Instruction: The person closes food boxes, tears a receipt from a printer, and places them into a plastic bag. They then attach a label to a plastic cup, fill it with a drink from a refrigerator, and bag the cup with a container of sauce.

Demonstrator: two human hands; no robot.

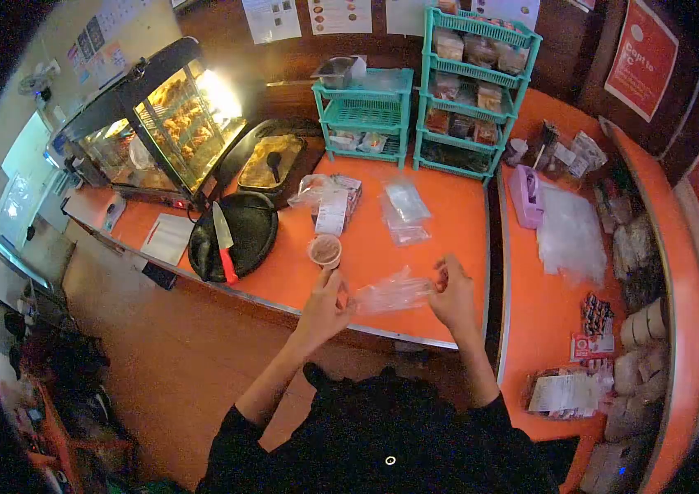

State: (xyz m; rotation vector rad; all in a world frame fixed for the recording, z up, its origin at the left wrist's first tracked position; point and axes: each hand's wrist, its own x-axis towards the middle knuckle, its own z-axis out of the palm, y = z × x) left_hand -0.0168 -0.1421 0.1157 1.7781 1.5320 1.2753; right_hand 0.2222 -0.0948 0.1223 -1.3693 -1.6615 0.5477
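Note:
A clear plastic bag (394, 293) is stretched sideways between my two hands, low over the front of the orange counter. My left hand (322, 306) is closed on the bag's left end. Just beyond its raised fingers stands a small cup (325, 250) with brown contents, overlapping the fingertips in this view. At the other end, my right hand (454, 298) has its fingers curled round the bag's edge. More clear plastic bags (405, 210) lie flat behind it, with a printed packet (338, 207) to their left.
A red-handled knife (223, 239) rests across a black round board (260, 226) on the left. Behind are a lit food warmer (176, 123), a food tray (263, 169) and green racks (363, 111). A side counter on the right holds a purple dispenser (525, 198) and plastic sheets (571, 235).

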